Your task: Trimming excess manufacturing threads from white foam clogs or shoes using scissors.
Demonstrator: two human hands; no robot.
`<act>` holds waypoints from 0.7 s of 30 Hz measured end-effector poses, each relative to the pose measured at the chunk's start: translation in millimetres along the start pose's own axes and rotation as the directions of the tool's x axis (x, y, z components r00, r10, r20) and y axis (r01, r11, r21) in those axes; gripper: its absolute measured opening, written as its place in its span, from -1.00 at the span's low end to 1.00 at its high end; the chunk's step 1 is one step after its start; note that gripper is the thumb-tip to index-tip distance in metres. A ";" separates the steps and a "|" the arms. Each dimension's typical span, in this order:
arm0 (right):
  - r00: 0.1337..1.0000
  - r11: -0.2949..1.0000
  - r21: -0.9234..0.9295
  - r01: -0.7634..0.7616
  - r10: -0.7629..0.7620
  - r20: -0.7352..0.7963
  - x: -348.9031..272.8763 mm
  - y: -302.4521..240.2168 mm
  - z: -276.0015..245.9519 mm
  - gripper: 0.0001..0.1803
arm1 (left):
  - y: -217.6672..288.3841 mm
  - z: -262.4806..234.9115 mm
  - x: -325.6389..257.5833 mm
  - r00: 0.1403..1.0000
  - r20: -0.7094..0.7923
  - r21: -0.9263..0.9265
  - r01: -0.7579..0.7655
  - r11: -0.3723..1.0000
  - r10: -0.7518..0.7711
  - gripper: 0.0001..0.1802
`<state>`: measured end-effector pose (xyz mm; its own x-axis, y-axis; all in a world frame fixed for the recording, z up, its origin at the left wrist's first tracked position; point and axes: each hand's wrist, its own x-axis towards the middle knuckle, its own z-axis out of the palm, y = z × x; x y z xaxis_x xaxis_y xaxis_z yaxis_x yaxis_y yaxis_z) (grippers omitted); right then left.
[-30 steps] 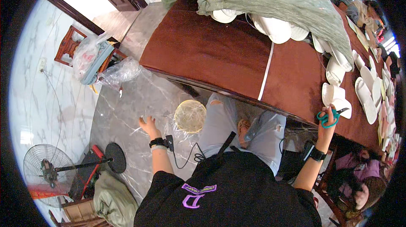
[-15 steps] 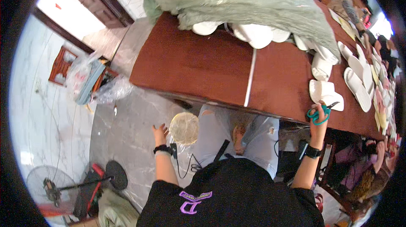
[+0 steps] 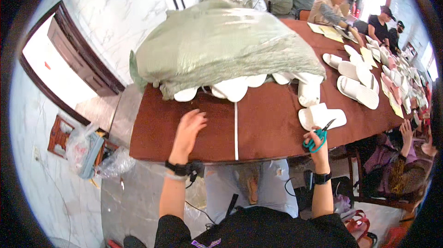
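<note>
My left hand (image 3: 188, 130) is over the brown-covered table (image 3: 194, 144), fingers stretched out and holding nothing. Just beyond it, several white slippers (image 3: 231, 89) stick out from under a large pale green woven sack (image 3: 221, 40). My right hand (image 3: 318, 151), at the table's front edge, is closed round the teal handles of a pair of scissors (image 3: 322, 134). Its dark blades point away and to the right, close to a white slipper (image 3: 330, 116) lying flat. Another white slipper (image 3: 308, 93) lies beyond that one, by the sack's right end.
A white strip (image 3: 236, 130) crosses the tabletop. More white slippers (image 3: 357, 91) and yellow paper sheets (image 3: 331, 33) lie along the right side, where other people sit. One person's hand (image 3: 406, 137) is at the right edge. Plastic bags (image 3: 80, 148) lie on furniture at left.
My left hand has risen from beside the table to above its top, near the sack. My right hand still grips the scissors. The view has tilted up, showing more of the room.
</note>
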<state>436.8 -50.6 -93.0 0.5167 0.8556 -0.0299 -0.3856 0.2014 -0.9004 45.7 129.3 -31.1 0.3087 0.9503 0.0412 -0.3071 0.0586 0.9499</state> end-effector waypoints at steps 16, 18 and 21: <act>0.992 0.978 0.198 -0.065 0.042 0.116 -2.2 3.3 -5.9 -0.65 | -46.2 67.2 105.7 0.915 -0.099 -0.297 0.347 0.890 -0.390 -0.25; 0.996 0.985 0.161 -0.058 0.045 0.081 -4.0 2.4 -7.0 -0.65 | -51.0 76.3 80.1 0.945 0.046 -0.474 0.307 0.826 -0.325 -0.53; 0.998 0.991 0.135 -0.021 0.013 0.058 -4.1 7.1 -10.3 -0.64 | -50.8 79.2 30.5 0.943 0.025 -0.404 0.314 0.859 -0.332 -0.51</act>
<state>439.8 -57.6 -103.8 0.4668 0.8842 -0.0164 -0.4956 0.2462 -0.8329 141.9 131.1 -53.5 0.4159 0.8688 -0.2688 -0.5306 0.4719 0.7041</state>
